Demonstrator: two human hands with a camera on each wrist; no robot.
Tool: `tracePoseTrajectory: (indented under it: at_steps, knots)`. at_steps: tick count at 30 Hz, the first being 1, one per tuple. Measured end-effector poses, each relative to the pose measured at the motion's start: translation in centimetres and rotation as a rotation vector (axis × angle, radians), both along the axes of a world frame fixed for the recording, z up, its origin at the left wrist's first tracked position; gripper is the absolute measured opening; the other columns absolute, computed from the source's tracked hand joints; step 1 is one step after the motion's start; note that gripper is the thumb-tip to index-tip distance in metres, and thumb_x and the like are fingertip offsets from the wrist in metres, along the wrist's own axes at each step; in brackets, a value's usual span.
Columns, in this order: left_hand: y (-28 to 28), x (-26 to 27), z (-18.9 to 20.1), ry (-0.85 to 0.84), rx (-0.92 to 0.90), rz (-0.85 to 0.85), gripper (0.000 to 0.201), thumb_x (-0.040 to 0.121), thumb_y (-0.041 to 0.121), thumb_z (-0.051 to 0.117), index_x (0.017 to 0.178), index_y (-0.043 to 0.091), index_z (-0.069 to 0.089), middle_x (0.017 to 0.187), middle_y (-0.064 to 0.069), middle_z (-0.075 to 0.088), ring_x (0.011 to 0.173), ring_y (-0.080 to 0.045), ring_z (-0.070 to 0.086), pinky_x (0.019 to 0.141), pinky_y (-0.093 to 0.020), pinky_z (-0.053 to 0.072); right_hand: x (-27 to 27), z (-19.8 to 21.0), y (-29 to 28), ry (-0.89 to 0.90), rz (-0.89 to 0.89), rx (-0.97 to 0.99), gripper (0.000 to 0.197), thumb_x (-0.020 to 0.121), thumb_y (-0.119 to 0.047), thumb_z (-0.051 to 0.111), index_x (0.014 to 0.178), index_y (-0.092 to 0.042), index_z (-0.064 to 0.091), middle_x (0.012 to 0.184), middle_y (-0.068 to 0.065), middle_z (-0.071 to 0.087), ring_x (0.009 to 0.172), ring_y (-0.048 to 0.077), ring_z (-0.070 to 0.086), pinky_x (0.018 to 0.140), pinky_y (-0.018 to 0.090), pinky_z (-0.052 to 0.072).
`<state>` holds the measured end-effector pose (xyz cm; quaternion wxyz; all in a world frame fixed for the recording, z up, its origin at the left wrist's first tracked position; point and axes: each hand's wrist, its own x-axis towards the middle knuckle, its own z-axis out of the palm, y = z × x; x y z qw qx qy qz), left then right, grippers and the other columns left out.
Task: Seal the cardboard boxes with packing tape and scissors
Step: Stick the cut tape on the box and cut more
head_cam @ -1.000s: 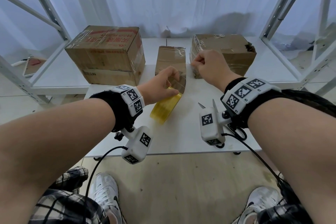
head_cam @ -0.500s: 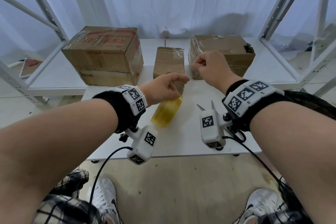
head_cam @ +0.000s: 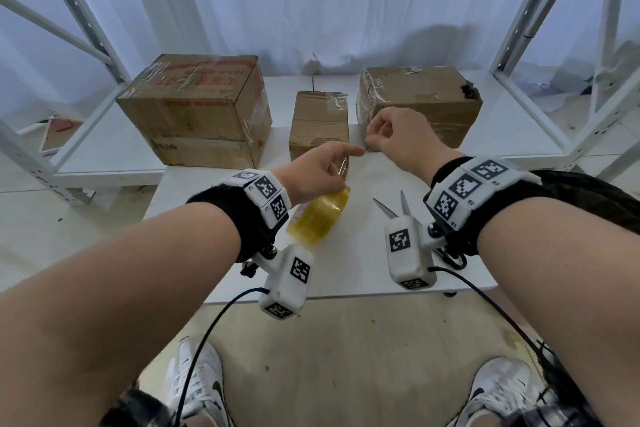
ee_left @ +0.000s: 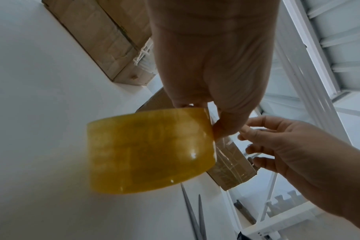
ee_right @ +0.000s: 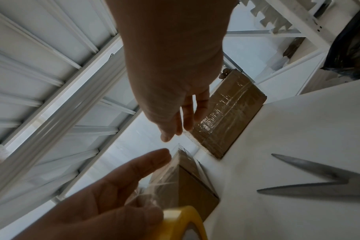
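Observation:
My left hand (head_cam: 323, 172) grips a yellow roll of packing tape (head_cam: 317, 217) above the white table (head_cam: 360, 263), with its index finger stretched toward the right hand. In the left wrist view the roll (ee_left: 150, 151) hangs under the left hand's fingers. A short clear strip of tape (ee_right: 164, 178) rises from the roll. My right hand (head_cam: 375, 139) pinches its loose end with thumb and forefinger. The scissors (head_cam: 393, 208) lie open on the table under my right wrist, handles hidden. Three cardboard boxes stand behind: a large one (head_cam: 197, 111), a small one (head_cam: 320, 118) and a right one (head_cam: 415, 100).
White metal shelf frames (head_cam: 526, 7) flank the table on both sides, and a white curtain hangs behind. The boxes sit on a slightly higher white shelf (head_cam: 104, 156). The table's near edge is just below my wrists, with my shoes (head_cam: 197, 381) on the floor.
My left hand has swung the roll toward the right hand and straightened its index finger. The right hand went from a closed fist to a thumb-and-finger pinch close to the left fingertip.

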<state>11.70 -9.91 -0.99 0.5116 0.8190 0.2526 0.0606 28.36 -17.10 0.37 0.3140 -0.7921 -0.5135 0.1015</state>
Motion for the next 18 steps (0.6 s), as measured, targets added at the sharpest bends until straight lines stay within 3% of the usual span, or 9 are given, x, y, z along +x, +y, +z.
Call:
tracePoseTrajectory:
  at_steps: [3,5,7,9,13,16,18]
  knots:
    - [-0.5,0.0,-0.2,-0.036,0.014,0.023,0.061,0.084,-0.015,0.054,0.137,0.015,0.047,0.082,-0.002,0.052,0.065,-0.008,0.049,0.061,-0.014,0.048,-0.5,0.0,-0.7,-0.039,-0.017,-0.008,0.006,0.092,-0.016,0.059,0.097,-0.02,0.06,0.081,-0.011,0.053,0.08,0.01,0.054,0.081,0.031,0.048]
    - [-0.7,0.0,0.0,-0.044,0.03,0.027,0.06,0.085,-0.015,0.052,0.136,0.015,0.047,0.082,0.007,0.049,0.062,-0.006,0.049,0.062,-0.014,0.047,-1.0,0.0,-0.8,-0.064,-0.034,-0.029,0.021,0.092,-0.015,0.058,0.113,-0.02,0.056,0.089,-0.006,0.058,0.092,0.018,0.059,0.086,0.039,0.05]
    - [-0.9,-0.1,0.2,-0.035,0.059,0.02,0.061,0.085,-0.014,0.051,0.138,0.016,0.046,0.084,0.01,0.047,0.063,-0.006,0.049,0.064,-0.017,0.047,-1.4,0.0,-0.9,-0.009,-0.043,-0.054,0.052,0.091,-0.014,0.059,0.137,-0.026,0.037,0.1,0.004,0.063,0.095,0.026,0.063,0.086,0.046,0.051]
    - [-1.3,-0.2,0.3,-0.026,0.079,0.001,0.062,0.084,-0.014,0.052,0.138,0.017,0.047,0.088,0.012,0.046,0.063,-0.004,0.049,0.063,-0.014,0.047,-1.5,0.4,-1.1,0.042,-0.071,-0.06,0.07,0.091,-0.017,0.06,0.146,-0.033,0.019,0.108,0.013,0.064,0.095,0.031,0.064,0.086,0.05,0.053]
    - [-1.8,-0.7,0.3,-0.028,0.086,0.0,0.063,0.083,-0.015,0.052,0.138,0.017,0.048,0.097,0.013,0.046,0.063,-0.002,0.048,0.062,-0.012,0.047,-1.5,0.9,-2.3,0.008,-0.107,-0.101,0.068,0.092,-0.017,0.058,0.149,-0.022,0.019,0.108,0.011,0.056,0.102,0.028,0.057,0.094,0.046,0.048]
    - [-1.7,-1.4,0.2,-0.053,0.071,0.026,0.064,0.082,-0.015,0.053,0.137,0.017,0.049,0.115,0.007,0.051,0.063,-0.001,0.048,0.065,-0.017,0.049,-1.2,0.5,-3.8,0.015,-0.15,-0.213,0.058,0.093,-0.015,0.056,0.144,-0.012,0.029,0.127,0.014,0.052,0.114,0.03,0.053,0.098,0.041,0.045]
    - [-1.4,-2.0,0.1,-0.073,0.04,0.057,0.064,0.082,-0.015,0.052,0.136,0.018,0.049,0.107,0.005,0.055,0.061,-0.003,0.048,0.063,-0.018,0.048,-1.0,-0.2,-4.7,0.019,-0.174,-0.355,0.044,0.093,-0.016,0.056,0.133,-0.005,0.043,0.127,0.017,0.054,0.106,0.03,0.055,0.093,0.04,0.048]
